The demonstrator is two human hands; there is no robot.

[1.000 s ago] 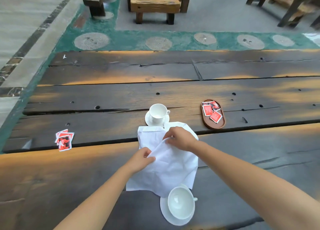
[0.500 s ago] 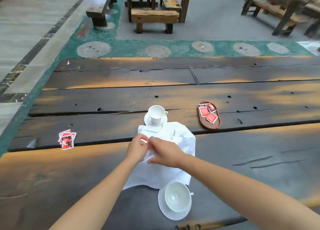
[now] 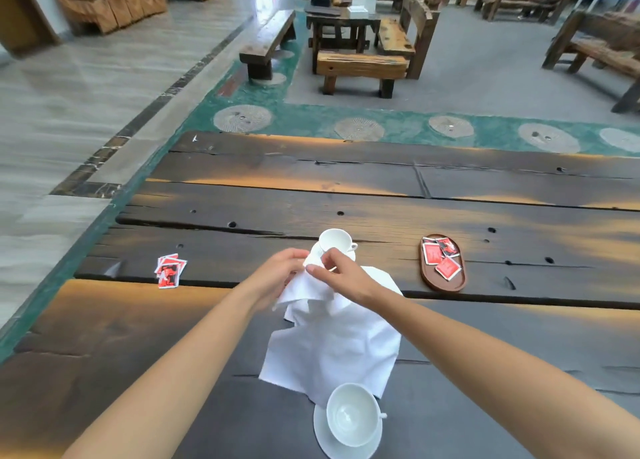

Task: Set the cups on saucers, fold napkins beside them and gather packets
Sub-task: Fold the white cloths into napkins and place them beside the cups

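A white cloth napkin [image 3: 332, 344] hangs crumpled over the dark wooden table. My left hand [image 3: 277, 278] and my right hand [image 3: 346, 277] both pinch its top edge and hold it up. Near me a white cup [image 3: 351, 413] stands on its saucer [image 3: 329, 439]. Just beyond my hands a second white cup [image 3: 334, 240] sits on a saucer mostly hidden by the napkin. Red packets [image 3: 441, 256] lie in an oval wooden tray [image 3: 438, 285] to the right. A loose pile of red packets [image 3: 168, 270] lies at the left.
The table [image 3: 381, 195] is made of rough dark planks with gaps and holes. Its far edge meets a green floor strip. Wooden benches [image 3: 362, 65] and low tables stand beyond on the grey floor.
Both hands have come together at the napkin's top edge and lifted it toward the far cup. The head camera has tilted up, showing more of the room.
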